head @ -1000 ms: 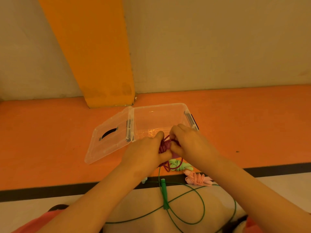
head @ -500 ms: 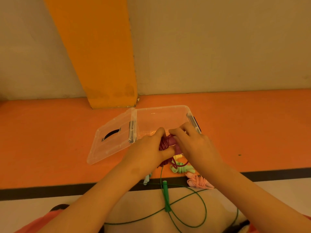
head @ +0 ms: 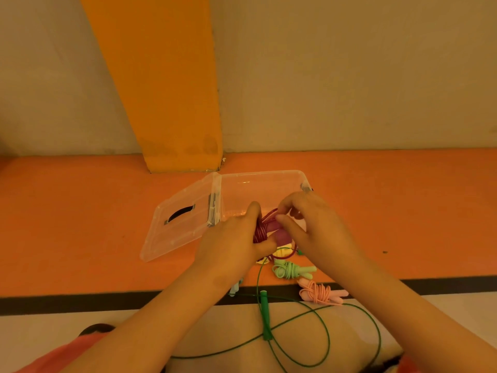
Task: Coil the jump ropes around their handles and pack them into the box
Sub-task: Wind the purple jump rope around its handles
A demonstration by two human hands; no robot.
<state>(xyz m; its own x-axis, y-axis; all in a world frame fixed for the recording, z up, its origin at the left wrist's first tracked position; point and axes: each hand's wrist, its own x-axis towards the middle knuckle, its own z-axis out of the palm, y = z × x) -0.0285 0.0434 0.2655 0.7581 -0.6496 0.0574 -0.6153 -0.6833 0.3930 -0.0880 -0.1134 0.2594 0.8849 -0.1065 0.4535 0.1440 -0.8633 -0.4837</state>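
Left hand (head: 236, 243) gripped coiled maroon rope bundle (head: 265, 230); right hand (head: 314, 227) pinched rope loop (head: 271, 214) at bundle top, just before open box (head: 258, 181).

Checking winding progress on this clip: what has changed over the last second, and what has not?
The right hand swept down over the purple handles and back up, winding maroon rope on; it now pinches the strand at the top. The slack loop below looks slightly shorter. The left hand kept gripping the handles. The box, light green rope, pink rope and loose green rope stayed put.
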